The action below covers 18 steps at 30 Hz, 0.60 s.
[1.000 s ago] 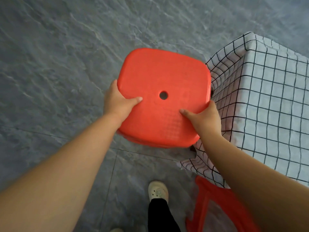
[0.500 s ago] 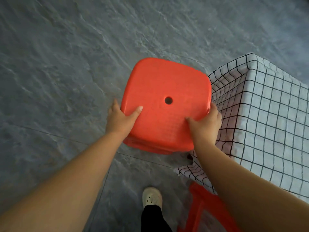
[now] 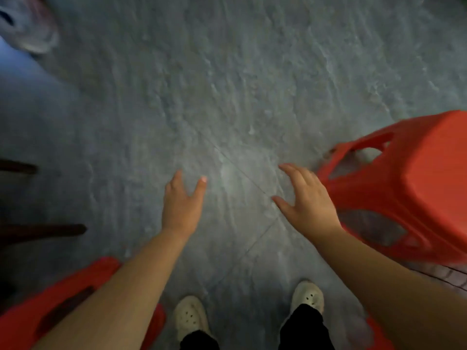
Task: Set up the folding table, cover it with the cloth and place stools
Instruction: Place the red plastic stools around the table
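A red plastic stool stands on the grey floor at the right, seen from its side with cut-outs in its legs. My right hand hovers just left of it, fingers spread and holding nothing. My left hand is out in front over bare floor, fingers relaxed and empty. Another red stool shows at the bottom left, partly hidden behind my left forearm. A strip of the checked cloth peeks out below the right stool. The table itself is out of view. The frame is blurred.
Grey stone-look floor fills the middle. My two pale shoes are at the bottom. Dark bars reach in from the left edge. A blurred pale object lies at the top left. A bit of red plastic sits at the bottom right.
Both hands have let go of the red stool. The view has swung left, so the stool and the cloth-covered table slid to the right edge, and another stool has come into view at the lower left.
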Tool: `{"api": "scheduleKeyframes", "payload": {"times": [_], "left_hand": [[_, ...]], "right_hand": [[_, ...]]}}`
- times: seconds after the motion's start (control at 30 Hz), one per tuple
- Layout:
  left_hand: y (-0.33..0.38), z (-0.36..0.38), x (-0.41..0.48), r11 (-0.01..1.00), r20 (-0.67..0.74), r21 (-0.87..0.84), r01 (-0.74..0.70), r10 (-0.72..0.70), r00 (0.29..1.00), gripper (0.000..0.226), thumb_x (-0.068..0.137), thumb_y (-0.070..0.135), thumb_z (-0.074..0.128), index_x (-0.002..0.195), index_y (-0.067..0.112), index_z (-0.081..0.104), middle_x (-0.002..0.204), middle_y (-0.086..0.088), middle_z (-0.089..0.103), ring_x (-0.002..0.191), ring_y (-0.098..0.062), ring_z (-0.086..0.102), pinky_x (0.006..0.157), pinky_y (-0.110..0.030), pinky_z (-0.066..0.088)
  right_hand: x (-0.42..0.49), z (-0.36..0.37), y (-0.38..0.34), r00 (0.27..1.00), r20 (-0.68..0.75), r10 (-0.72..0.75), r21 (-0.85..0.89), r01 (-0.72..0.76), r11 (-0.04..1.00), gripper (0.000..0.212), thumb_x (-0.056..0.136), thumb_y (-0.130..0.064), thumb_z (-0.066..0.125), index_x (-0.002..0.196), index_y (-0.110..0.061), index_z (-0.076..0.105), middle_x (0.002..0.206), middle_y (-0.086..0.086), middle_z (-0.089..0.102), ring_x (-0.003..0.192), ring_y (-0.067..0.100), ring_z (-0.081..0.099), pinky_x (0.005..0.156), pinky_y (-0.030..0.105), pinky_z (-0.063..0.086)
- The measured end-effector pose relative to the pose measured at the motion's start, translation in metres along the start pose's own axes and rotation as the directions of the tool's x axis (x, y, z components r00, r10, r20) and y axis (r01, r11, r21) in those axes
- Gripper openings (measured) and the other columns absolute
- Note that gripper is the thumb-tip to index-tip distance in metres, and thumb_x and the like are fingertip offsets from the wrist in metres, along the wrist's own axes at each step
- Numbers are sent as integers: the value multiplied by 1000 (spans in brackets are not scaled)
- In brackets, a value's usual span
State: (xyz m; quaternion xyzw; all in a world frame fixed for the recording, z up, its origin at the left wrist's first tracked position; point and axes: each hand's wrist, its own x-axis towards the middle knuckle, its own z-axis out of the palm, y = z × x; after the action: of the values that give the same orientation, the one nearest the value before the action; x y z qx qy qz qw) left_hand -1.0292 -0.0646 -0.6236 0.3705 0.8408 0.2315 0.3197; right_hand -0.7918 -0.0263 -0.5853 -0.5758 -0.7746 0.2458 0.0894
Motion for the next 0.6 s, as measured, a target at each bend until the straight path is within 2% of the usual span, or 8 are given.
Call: {"api": "scheduleKeyframes", "payload": {"times": [0.1,0.27,0.43,0.6], "left_hand": [[-72,-94,0,997,-115,-35,73,-77,990,73,89,46,52,146,9,27,149,-16,31,138,-27,29,112,-30,20],[-185,-232,-21,984,-293,-63,167,-178,939,72,89,45,55,144,7,30,145,-17,37,135,-28,33,111,-33,23],[-290,-307,-77,937,-387,-161,310,-349,854,89,75,64,42,143,8,33,145,-16,39,135,-27,34,112,-32,23],[-371,-320,-163,876,-440,-170,450,-477,761,89,76,65,35,141,5,36,143,-16,42,134,-27,36,112,-34,25]], "right_hand": [[17,43,-111,990,99,-98,45,94,995,61,83,-33,67,137,-18,42,139,0,47,130,20,41,106,28,29],[27,119,-279,921,191,-340,69,332,941,61,82,-32,68,135,-15,44,135,4,50,127,23,45,104,33,33],[-8,202,-409,727,361,-584,92,595,798,64,80,-37,67,136,-17,43,137,3,49,128,21,43,106,29,30],[-86,275,-476,540,540,-646,181,675,716,65,76,-44,57,132,-12,47,133,7,53,124,25,48,106,37,38]]}}
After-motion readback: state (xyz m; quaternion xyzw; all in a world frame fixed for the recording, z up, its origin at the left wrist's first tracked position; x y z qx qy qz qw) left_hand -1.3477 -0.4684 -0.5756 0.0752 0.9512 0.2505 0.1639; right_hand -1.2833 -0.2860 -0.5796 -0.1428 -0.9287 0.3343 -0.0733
